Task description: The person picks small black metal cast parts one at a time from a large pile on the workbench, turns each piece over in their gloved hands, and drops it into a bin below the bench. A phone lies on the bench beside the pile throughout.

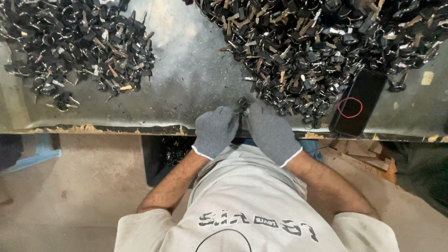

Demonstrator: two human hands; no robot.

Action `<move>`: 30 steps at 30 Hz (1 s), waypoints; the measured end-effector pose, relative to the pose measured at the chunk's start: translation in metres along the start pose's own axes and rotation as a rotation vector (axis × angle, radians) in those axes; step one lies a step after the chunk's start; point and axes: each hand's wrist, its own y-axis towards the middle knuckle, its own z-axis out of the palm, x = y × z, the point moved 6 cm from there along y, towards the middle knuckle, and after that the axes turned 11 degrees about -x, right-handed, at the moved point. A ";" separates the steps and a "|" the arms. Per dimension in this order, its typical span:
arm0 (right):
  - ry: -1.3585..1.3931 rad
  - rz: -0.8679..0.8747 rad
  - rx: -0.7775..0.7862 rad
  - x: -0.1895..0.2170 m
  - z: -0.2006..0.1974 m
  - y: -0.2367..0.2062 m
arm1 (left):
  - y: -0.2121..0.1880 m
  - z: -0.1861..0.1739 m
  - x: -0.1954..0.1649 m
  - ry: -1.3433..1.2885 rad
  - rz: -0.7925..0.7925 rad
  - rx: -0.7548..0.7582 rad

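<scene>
Both my hands wear grey knit gloves and meet at the front edge of a worn grey metal table (186, 84). My left hand (215, 131) and my right hand (270, 133) pinch one small black key-like part with a ring (242, 103) between their fingertips. The part is held just above the table surface, next to the near edge of a big heap of black and metal key-like parts (317, 42).
A smaller heap of the same parts (79, 46) lies at the table's far left. A black phone (358, 100) with a red ring on its screen rests at the right front edge. Under the table stand a black bin (163, 154), a blue object (32, 154) and wood scraps (368, 158).
</scene>
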 end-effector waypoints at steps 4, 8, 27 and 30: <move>-0.058 0.066 0.054 -0.002 0.017 -0.013 | 0.007 -0.004 -0.006 -0.043 -0.007 0.010; 0.049 0.111 0.117 -0.010 0.021 -0.015 | 0.017 -0.019 0.002 0.136 -0.079 -0.008; 0.120 0.001 0.107 -0.010 0.006 -0.024 | 0.016 -0.006 -0.004 -0.231 -0.350 0.082; 0.105 0.320 0.082 -0.026 0.011 -0.025 | 0.017 -0.006 0.014 -0.120 -0.395 0.066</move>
